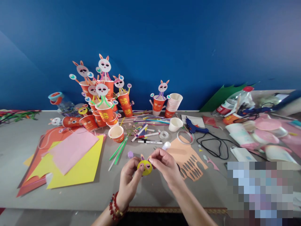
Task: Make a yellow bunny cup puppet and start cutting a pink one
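Note:
My left hand point(130, 179) pinches a round yellow paper rabbit face point(146, 171) between thumb and fingers, low over the front of the table. Dark eyes on pink patches mark the face, and one upright paper ear point(142, 157) shows at its top left. At the upper right edge of the face, my right hand point(166, 166) is closed in a pinch on a small orange-edged paper ear, mostly hidden by the fingertips. Just behind the hands lie a purple cap point(130, 154) and a white glue stick point(166, 145).
Orange paper cups point(104, 112) with rabbit figures stand back left; stacked cups point(173, 105) stand near the wall. Coloured paper sheets point(77, 171) lie left. Markers point(150, 142), tape, cut orange paper point(181, 150) and a blue glue gun point(196, 128) with a looping cord lie behind and right.

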### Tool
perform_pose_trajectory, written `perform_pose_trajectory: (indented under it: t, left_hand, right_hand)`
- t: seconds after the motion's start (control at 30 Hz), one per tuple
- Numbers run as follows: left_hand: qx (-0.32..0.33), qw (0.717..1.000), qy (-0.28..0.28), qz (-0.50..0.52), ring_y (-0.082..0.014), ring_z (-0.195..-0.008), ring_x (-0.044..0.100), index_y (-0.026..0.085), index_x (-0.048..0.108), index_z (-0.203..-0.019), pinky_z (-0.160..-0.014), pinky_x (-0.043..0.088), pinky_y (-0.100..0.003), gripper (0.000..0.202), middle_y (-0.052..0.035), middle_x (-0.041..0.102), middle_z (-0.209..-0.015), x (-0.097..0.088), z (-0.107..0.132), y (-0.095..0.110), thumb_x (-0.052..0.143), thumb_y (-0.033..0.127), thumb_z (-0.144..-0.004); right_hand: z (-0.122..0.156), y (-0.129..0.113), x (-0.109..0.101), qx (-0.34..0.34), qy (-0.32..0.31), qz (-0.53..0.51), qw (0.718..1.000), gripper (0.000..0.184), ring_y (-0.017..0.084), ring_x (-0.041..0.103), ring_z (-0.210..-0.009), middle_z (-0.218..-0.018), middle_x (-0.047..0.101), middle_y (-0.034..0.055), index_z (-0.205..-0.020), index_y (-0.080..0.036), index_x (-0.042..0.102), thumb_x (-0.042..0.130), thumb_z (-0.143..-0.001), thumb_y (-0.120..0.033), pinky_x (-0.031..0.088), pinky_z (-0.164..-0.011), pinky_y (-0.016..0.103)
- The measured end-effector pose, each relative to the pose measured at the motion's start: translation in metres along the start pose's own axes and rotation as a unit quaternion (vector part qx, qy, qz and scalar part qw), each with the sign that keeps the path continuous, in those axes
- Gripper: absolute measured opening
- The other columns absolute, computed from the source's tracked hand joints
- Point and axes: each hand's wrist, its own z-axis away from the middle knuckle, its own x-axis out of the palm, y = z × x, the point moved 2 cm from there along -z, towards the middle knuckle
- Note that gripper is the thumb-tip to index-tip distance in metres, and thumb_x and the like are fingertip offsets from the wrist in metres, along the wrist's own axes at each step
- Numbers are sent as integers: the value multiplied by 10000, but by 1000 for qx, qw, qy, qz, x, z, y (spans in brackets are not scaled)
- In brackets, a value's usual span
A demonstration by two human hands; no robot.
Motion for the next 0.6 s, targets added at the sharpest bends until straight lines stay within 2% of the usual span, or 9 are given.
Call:
perform_pose_trajectory:
  t: [0.23,0.47,0.6]
  left_hand:
    - [-5,1000,10,0,-149,-701,469,178,541,-744,-644,395,-246,276,-20,531,-752,-1,1,-1,584,363,-945]
    - [-12,1000,13,9,-149,-690,462,180,547,-739,-641,391,-248,293,-18,532,-743,0,0,-2,595,392,-935]
    - [-14,1000,14,14,-144,-683,454,180,537,-729,-631,385,-244,295,-14,526,-737,0,1,-2,596,381,-937]
  right_hand:
    - [1,1,1,-20,-20,1,1000,198,120,509,-600,-683,585,-19,-794,-190,617,756,-760,-326,386,-557,228]
    - [0,3,3,-33,-12,-11,999,158,131,576,-638,-733,631,-4,-819,-197,622,748,-754,-265,448,-594,236]
    - [1,6,2,-49,-1,-20,999,192,142,604,-668,-771,654,5,-893,-204,629,751,-751,-247,477,-621,248]
